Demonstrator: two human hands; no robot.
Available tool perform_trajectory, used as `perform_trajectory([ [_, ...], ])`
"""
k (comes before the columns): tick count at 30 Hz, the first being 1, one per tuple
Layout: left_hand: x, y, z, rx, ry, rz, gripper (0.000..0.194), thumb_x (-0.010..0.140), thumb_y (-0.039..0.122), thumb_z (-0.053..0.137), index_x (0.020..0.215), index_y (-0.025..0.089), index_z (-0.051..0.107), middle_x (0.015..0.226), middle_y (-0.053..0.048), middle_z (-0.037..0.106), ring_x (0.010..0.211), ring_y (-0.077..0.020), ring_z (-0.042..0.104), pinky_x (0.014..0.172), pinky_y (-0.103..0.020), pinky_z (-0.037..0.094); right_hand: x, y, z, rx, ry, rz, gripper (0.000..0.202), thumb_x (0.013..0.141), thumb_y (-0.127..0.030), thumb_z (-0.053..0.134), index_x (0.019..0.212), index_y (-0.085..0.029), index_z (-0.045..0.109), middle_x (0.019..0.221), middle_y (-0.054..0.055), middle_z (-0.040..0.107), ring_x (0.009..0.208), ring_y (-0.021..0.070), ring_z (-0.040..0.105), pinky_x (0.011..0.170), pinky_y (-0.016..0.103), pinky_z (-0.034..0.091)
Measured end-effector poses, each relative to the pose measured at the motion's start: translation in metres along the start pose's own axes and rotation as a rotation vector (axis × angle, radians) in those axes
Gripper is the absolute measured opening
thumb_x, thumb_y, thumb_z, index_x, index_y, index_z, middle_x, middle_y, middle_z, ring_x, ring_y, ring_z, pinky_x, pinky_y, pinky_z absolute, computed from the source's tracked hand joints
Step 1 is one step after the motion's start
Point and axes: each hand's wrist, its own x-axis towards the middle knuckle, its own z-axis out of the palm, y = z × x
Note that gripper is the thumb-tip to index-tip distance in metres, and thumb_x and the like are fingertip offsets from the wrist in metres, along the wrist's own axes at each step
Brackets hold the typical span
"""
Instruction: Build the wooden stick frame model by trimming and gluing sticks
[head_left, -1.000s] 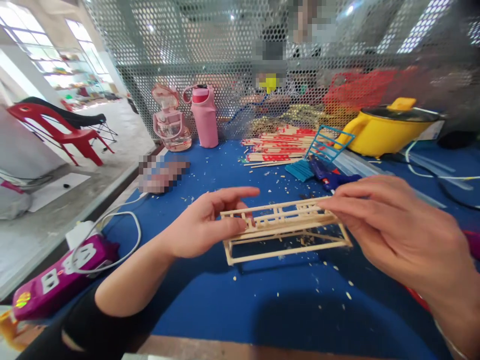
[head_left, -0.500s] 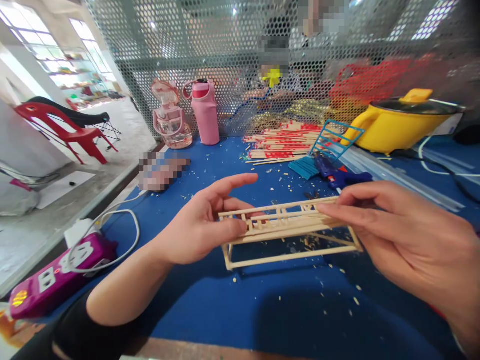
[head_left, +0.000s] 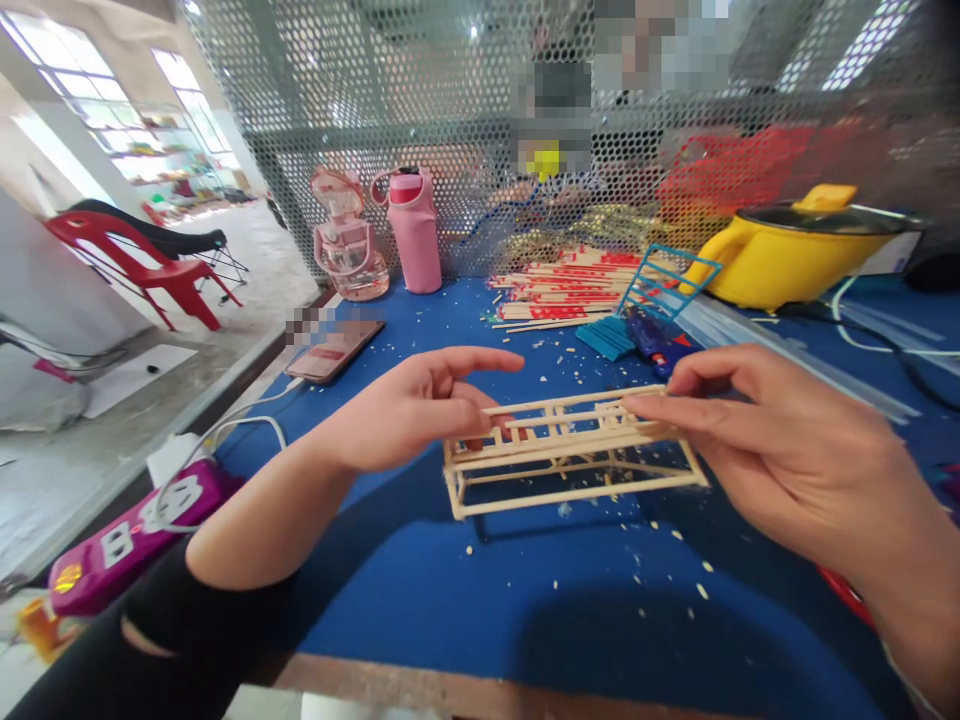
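We see stick frame (head_left: pixel 570 497) of pale bare wood, matt, quite smooth along bars. Blue tabletop (head_left: pixel 420 600) looks smooth and matt to us. Mesh screen (head_left: pixel 450 112): grey perforated metal, little shiny. We notice yellow pot (head_left: pixel 795 265), glossy, plastic-like; pink bottle (head_left: pixel 418 250), satin finish; clear bottle (head_left: pixel 361 278), shiny transparent plastic. Power strip (head_left: pixel 142 542): purple glossy plastic. Black sleeve (head_left: pixel 217 620): matt cloth. Red chair (head_left: pixel 174 276): smooth plastic, light sheen.

Working two-handed, we angle our left forearm (head_left: pixel 262 510) up from the lower left, our left hand (head_left: pixel 420 415) pointing its index finger (head_left: pixel 484 358) rightward above the thumb. Opposite, our right hand (head_left: pixel 787 440) brings thumb (head_left: pixel 697 411) and bent index finger together, wrist low.
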Motion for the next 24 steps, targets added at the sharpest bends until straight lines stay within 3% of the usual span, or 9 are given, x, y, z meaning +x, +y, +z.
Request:
perform_trajectory([
  [5, 0.005, 0.009, -0.006, 0.109, -0.045, -0.014, 0.048, 0.071, 0.013, 0.064, 0.119, 0.017, 0.060, 0.074, -0.007, 0.073, 0.060, -0.0163, 0.065, 0.056, -0.023, 0.048, 0.001, 0.000, 0.002, 0.010, -0.001, -0.016, 0.029, 0.089, -0.012, 0.048, 0.108, -0.025, 0.065, 0.094, 0.005, 0.054, 0.081, 0.0124, 0.055, 0.065, 0.024, 0.043],
  [16, 0.006, 0.009, 0.001, 0.100, 0.026, -0.010, 0.042, 0.070, 0.012, 0.065, 0.112, 0.018, 0.065, 0.065, -0.005, 0.071, 0.051, -0.0143, 0.062, 0.050, -0.021, 0.046, 0.000, 0.001, 0.003, -0.014, -0.010, -0.016, 0.035, 0.086, -0.007, 0.048, 0.110, -0.027, 0.065, 0.096, 0.005, 0.054, 0.081, 0.0130, 0.054, 0.067, 0.027, 0.043],
  [24, 0.010, 0.029, 0.005, 0.197, 0.084, -0.090, 0.031, 0.068, 0.008, 0.064, 0.096, 0.017, 0.072, 0.065, -0.003, 0.071, 0.058, -0.0178, 0.066, 0.053, -0.024, 0.050, 0.001, 0.001, 0.003, -0.014, -0.002, -0.019, 0.034, 0.086, -0.008, 0.048, 0.109, -0.026, 0.065, 0.095, 0.006, 0.055, 0.081, 0.0140, 0.055, 0.067, 0.028, 0.043],
])
